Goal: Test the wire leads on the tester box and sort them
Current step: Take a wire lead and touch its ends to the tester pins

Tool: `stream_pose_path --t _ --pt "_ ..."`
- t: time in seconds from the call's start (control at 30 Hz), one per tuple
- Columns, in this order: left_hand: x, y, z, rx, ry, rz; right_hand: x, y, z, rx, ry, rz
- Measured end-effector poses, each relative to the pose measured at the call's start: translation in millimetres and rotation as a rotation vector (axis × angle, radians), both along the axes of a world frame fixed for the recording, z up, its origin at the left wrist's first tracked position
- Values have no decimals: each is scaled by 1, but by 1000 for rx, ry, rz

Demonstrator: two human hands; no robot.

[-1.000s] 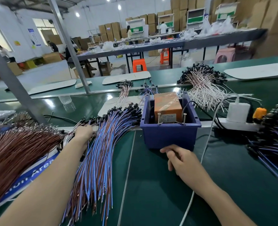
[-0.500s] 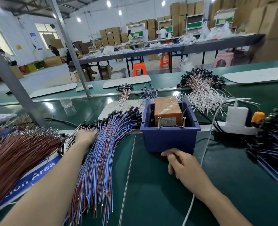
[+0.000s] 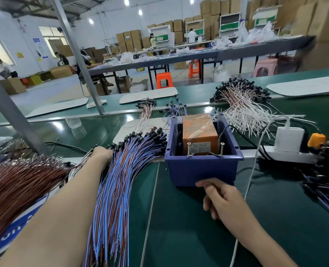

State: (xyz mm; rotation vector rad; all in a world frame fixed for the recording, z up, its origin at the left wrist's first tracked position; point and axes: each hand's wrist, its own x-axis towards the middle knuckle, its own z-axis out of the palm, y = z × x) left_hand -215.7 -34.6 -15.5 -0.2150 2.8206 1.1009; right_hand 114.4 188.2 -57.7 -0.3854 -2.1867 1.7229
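While our left hand (image 3: 102, 155) lies on the far end of the blue-and-brown wire leads (image 3: 113, 189), right among their black connectors, its fingers are hidden in the bundle and we cannot tell whether they pinch a lead. These leads fan out over the green table (image 3: 179, 228) on the left, from the near edge toward the blue bin (image 3: 202, 170). Our right hand (image 3: 222, 199) rests on the table just in front of the bin's near wall, fingers loosely curled and holding nothing, one fingertip close against the wall's lower edge. We see the orange tester box (image 3: 199, 132) standing inside the bin, with two upright screws (image 3: 188, 149) at its near side. Left of our left arm lies a heap of brown wires (image 3: 15, 185). A pile of white leads (image 3: 242, 112) lies far right of the bin, and a white power strip (image 3: 287, 156) with a white charger (image 3: 289, 138) sits to its right.
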Motion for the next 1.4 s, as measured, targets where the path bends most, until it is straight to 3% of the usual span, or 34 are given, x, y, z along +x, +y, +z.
stream_pose_path --t 0.13,0.27,0.43,0.57,0.67,0.83,1.0,1.23,1.4 --pt "-10 1 5 -2 -71 -40 -2 1 -2 -6 2 -4" --pt "-7 5 5 132 -135 32 -3 2 -3 -25 8 -11" --pt "1 5 19 398 4 115 -2 2 -3 -25 6 -6" --pt "16 -2 43 489 85 121 -1 1 -3 -11 7 -5" --pt "30 -10 65 498 67 42 0 0 -2 -2 9 -3" --pt "57 -13 103 308 57 -224 2 -1 0 -1 9 0" --pt "74 -9 155 323 251 -277 6 -4 3 -10 29 -12" --pt "108 -10 246 365 663 -262 8 -5 2 -29 59 -30" --pt "178 6 301 418 932 -502 12 -6 11 -59 112 6"
